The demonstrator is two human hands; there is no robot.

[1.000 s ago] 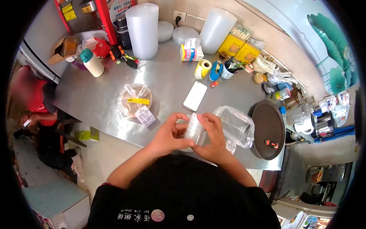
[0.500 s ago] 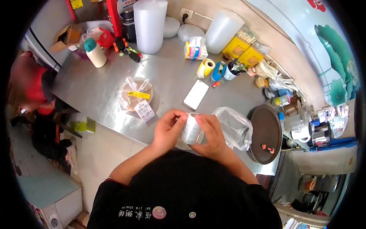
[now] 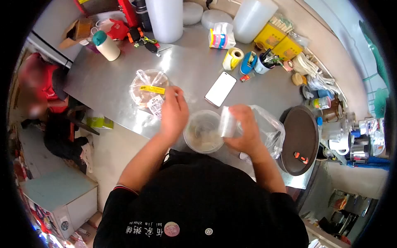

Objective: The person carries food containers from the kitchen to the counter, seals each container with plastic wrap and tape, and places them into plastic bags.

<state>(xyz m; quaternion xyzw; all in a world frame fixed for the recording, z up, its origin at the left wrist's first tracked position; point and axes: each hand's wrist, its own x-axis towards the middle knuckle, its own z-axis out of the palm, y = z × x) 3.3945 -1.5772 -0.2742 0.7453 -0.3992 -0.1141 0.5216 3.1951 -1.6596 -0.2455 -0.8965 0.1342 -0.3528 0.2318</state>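
Right of the frame's centre, the right hand [image 3: 247,129] grips a white cylinder [image 3: 227,122] between thumb and fingers, by the tub [image 3: 196,118]. Likely light and smooth, it seems best held gently round its side, lest it dent. The left hand [image 3: 175,112], blurred, bends near the bagged bowl [image 3: 149,84]; whether it pinches anything, I cannot tell.

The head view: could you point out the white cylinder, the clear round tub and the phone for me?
White cylinder [image 3: 227,124]: head view, middle of its side.
Clear round tub [image 3: 202,116]: head view, inner wall.
Phone [image 3: 221,89]: head view, middle of its white face.
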